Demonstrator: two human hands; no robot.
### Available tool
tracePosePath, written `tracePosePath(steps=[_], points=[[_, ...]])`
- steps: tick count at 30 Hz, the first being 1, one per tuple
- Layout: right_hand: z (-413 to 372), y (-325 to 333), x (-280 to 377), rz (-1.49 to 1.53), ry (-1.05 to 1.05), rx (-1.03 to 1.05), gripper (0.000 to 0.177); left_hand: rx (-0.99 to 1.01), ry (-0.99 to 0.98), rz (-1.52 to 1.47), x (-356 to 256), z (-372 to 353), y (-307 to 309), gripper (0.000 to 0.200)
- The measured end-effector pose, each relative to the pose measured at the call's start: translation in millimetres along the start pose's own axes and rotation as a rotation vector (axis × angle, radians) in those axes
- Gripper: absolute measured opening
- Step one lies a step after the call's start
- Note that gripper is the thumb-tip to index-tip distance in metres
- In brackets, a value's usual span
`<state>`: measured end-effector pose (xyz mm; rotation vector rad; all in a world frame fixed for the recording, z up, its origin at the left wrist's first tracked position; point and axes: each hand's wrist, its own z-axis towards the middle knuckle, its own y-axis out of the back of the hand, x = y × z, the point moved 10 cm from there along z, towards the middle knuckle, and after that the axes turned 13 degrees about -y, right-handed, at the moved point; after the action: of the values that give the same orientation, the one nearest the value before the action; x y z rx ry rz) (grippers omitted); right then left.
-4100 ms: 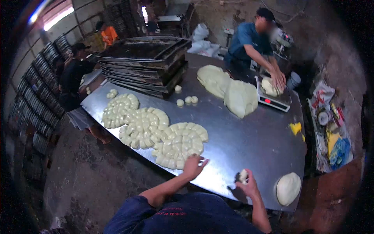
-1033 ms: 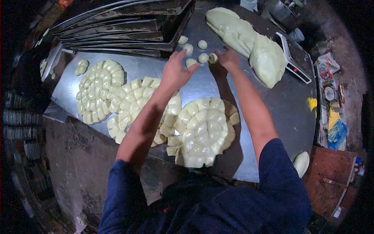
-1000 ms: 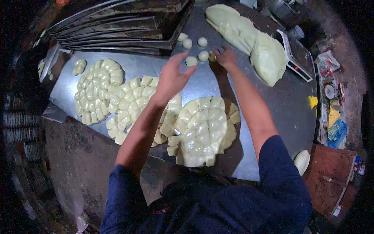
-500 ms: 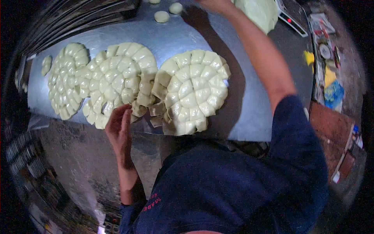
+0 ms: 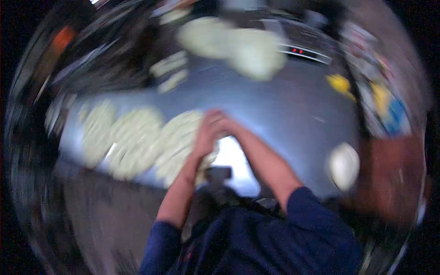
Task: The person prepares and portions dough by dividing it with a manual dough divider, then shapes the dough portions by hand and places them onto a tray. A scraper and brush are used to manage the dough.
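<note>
My left hand and my right hand meet over the right edge of the nearest cut dough slab on the metal table. Motion smears the fingers of both, and whether anything lies between them cannot be made out. Two more scored dough slabs, one in the middle and one at the far left, lie beside it in a row.
Large pale dough masses lie at the back, beside a scale with a red display. A white rounded item sits at the right edge. Yellow things lie near the back right corner.
The view has turned and blurred. My right hand has come back from the far side of the table, and my left hand has moved right along the dough, so both now meet.
</note>
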<state>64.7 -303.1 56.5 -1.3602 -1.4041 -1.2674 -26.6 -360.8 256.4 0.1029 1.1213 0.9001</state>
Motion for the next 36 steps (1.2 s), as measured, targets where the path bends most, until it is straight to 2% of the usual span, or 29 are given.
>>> tracePosePath(steps=[1,2,3,4,5,6,7,8,10,11,12,13,14,15,17,19,20,21,23,26,28,29,30,31,32,33,34,35,36], points=[[-70,14,98,0.218,0.064,-0.022,0.03,0.16,0.015,0.084,38,-10,-32,0.038],[-91,20,113,0.035,0.003,-0.078,0.036,0.375,0.407,0.151,61,-27,-48,0.042],[-110,26,77,-0.088,-0.519,-0.01,0.042,0.476,0.326,0.081,45,-16,-98,0.042],[-141,48,71,-0.162,-0.404,-0.12,0.037,0.509,0.235,0.182,35,-17,-113,0.045],[-160,48,76,-0.249,-0.252,-0.162,0.032,0.493,0.186,0.328,35,-25,-99,0.049],[-182,41,52,-0.211,-0.515,-0.001,0.026,0.445,0.164,0.511,40,-34,-63,0.055],[-208,44,53,-0.236,-0.583,0.027,0.024,0.425,0.146,0.637,39,-36,-63,0.059],[-233,47,52,-0.386,-0.549,0.098,0.026,0.45,0.245,0.627,48,-38,-62,0.063],[-279,67,56,-0.356,-0.484,0.171,0.022,0.5,0.359,0.617,55,-29,-60,0.07],[-303,77,93,-0.308,-0.526,0.107,0.03,0.481,0.383,0.607,52,-30,-61,0.069],[-318,82,125,-0.039,-0.47,0.024,0.036,0.352,0.384,0.586,34,-25,-57,0.061],[-327,84,147,0.236,-0.418,-0.05,0.043,0.21,0.406,0.461,1,-13,-50,0.054],[-327,84,182,0.27,-0.225,-0.147,0.049,0.023,0.513,0.0,-31,-12,-56,0.049],[-325,83,218,0.307,-0.035,-0.238,0.054,0.031,0.604,-0.117,-37,-21,-81,0.042],[-328,79,275,0.114,0.129,-0.413,0.054,-0.038,0.856,-0.775,-96,-27,-121,0.039],[-359,77,346,-0.275,0.376,-0.631,0.043,-0.136,0.816,-1.055,-132,-20,-109,0.04],[-375,80,345,-0.347,0.344,-0.612,0.038,-0.163,0.814,-0.75,-136,-16,-80,0.046],[-396,89,336,-0.424,0.313,-0.598,0.034,-0.124,0.658,-0.364,-153,-2,-33,0.049],[-435,112,319,-0.426,0.228,-0.678,0.028,-0.151,0.531,-0.055,-164,-3,23,0.06],[-485,149,228,-0.202,0.058,-0.83,0.026,-0.368,0.558,0.168,-156,-35,103,0.051],[-524,179,100,0.137,-0.223,-1.205,0.022,-0.454,0.629,0.129,-137,-61,123,0.048],[-533,175,62,0.04,-0.316,-1.254,0.035,-0.483,0.476,0.319,-137,-65,130,0.045],[-526,167,23,-0.037,-0.394,-1.259,0.034,-0.512,0.317,0.502,-138,-69,123,0.042],[-522,146,18,-0.109,-0.483,-1.263,0.034,-0.436,0.416,0.423,-110,-83,92,0.036],[-501,125,21,-0.506,-0.61,-1.137,0.04,-0.341,0.397,0.472,-99,-90,54,0.034],[-474,107,0,-0.336,-0.227,-1.092,0.043,-0.198,0.352,0.492,-95,-91,4,0.031],[-446,86,-11,-0.422,-0.179,-1.164,0.046,-0.039,0.265,0.456,-90,-95,-48,0.031],[-422,77,-4,-0.436,0.044,-1.198,0.047,0.135,0.134,0.393,-92,-91,-104,0.03],[-389,87,4,-0.502,-0.139,-1.074,0.04,0.207,-0.059,0.591,-109,-81,-143,0.031]])
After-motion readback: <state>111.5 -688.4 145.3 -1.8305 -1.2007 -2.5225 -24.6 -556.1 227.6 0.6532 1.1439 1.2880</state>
